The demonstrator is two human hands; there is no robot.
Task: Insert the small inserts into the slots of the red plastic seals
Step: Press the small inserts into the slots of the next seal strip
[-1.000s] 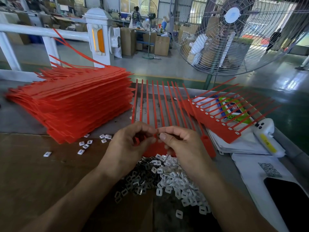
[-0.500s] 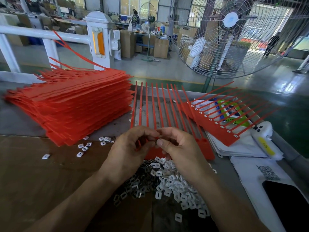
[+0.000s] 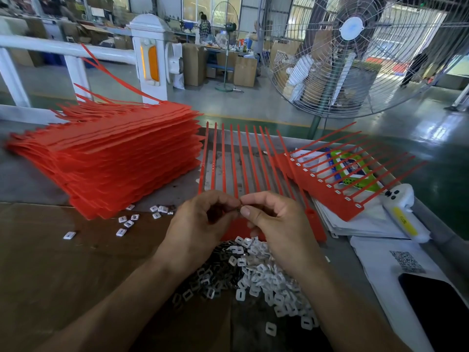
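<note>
Both hands meet fingertip to fingertip, left hand (image 3: 200,222) and right hand (image 3: 276,224) pinching a tiny, probably light and slippery insert (image 3: 239,209) above the flexible red seal strip (image 3: 236,158) on the desk (image 3: 30,179), best held by its edges

Two seal combs (image 3: 236,158) (image 3: 327,189), one red stack (image 3: 114,158), one insert pile (image 3: 256,270).

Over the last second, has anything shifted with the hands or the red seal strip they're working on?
Hardly anything. Both hands stay together over the red seal strip, the left hand and right hand pinching something small between their fingers; what it is cannot be made out. The apparent shift looks like the head camera moving. The insert pile, the stack of red seals and the finished strip stayed put.
</note>
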